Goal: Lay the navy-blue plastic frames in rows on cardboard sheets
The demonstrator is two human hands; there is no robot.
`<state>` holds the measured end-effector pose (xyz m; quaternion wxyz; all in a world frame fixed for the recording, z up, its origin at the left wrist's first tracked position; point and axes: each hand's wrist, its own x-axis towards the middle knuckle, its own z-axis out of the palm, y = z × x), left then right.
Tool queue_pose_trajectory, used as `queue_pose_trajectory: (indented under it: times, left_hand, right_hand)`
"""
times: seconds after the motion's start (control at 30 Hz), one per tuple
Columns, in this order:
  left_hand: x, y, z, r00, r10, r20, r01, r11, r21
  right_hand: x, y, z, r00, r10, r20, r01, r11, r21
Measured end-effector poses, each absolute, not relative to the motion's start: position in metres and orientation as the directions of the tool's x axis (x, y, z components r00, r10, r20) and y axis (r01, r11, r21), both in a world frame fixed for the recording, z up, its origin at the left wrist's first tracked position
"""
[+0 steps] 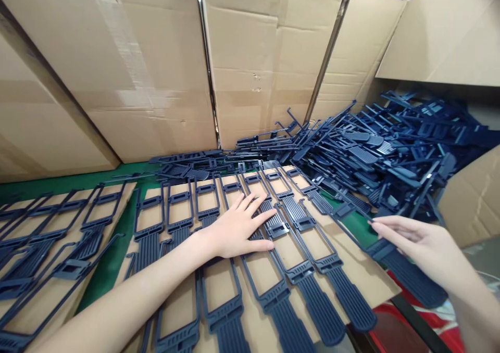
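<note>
Nearest us, a row of dark blue front frames (324, 311) lies side by side on a sheet of card (375, 277), ribbed ends pointed our way, some cut off by the lower edge of our view. Below the sheet's right corner we glimpse a red item (402, 335), too cropped to name. At right, our right hand (425, 246) pinches a rod of a single frame (416, 280) with the fingers closed on it, thumb against forefinger; the ribbed end sits beneath the hand, past the edge of the sheet, though we cannot tell whether any part of it touches the card. Our left hand (238, 228) lies palm down over the middle of the layout, fingers spread wide and pointing away from us, across frames where the two rows meet. Beyond it stand the back frames (149, 249), a second row on the same sheet, partly overlapped by the first. To our left, a second card (125, 194) bears left frames (72, 269), with the green tabletop (107, 269) visible between the sheets. Farther off, a tangled pile (371, 150) of similar blue parts rises at right beside an open carton (469, 202) and thins out leftward, below tall taped cartons (269, 56) that line the back
</note>
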<state>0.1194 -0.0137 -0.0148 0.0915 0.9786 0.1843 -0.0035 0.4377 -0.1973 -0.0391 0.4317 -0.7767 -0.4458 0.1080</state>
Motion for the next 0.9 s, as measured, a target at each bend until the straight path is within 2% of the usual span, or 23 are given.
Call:
queue_pose_trajectory:
  times: [0.1,0.13,0.47,0.57,0.73,0.8,0.9]
  left_hand:
    - [0.12,-0.013,-0.014,0.933,0.358,-0.044,0.36,-0.917,0.172]
    - [0.12,-0.013,-0.014,0.934,0.356,-0.041,0.358,-0.918,0.17]
    - [0.121,-0.012,-0.012,0.932,0.355,-0.07,0.361,-0.924,0.124]
    - [0.121,-0.011,-0.013,0.932,0.355,-0.075,0.362,-0.923,0.131]
    - [0.121,-0.011,-0.014,0.933,0.352,-0.069,0.359,-0.924,0.131]
    - [0.121,-0.012,-0.013,0.932,0.355,-0.076,0.362,-0.925,0.118]
    - [0.122,-0.012,-0.012,0.931,0.356,-0.077,0.363,-0.925,0.111]
  right_hand:
    - [0.444,-0.204,-0.05,0.617,0.786,0.025,0.424,-0.307,-0.852]
    - [0.445,-0.205,-0.051,0.616,0.788,0.003,0.409,-0.317,-0.856]
    - [0.433,-0.196,-0.063,0.514,0.858,0.001,0.426,-0.254,-0.868]
    - [0.431,-0.204,-0.058,0.555,0.828,0.079,0.466,-0.231,-0.854]
    - [0.435,-0.219,-0.038,0.604,0.693,0.393,0.667,-0.17,-0.725]
    - [0.441,-0.221,-0.035,0.619,0.66,0.426,0.681,-0.182,-0.709]
    - [0.447,-0.22,-0.04,0.608,0.683,0.404,0.681,-0.188,-0.708]
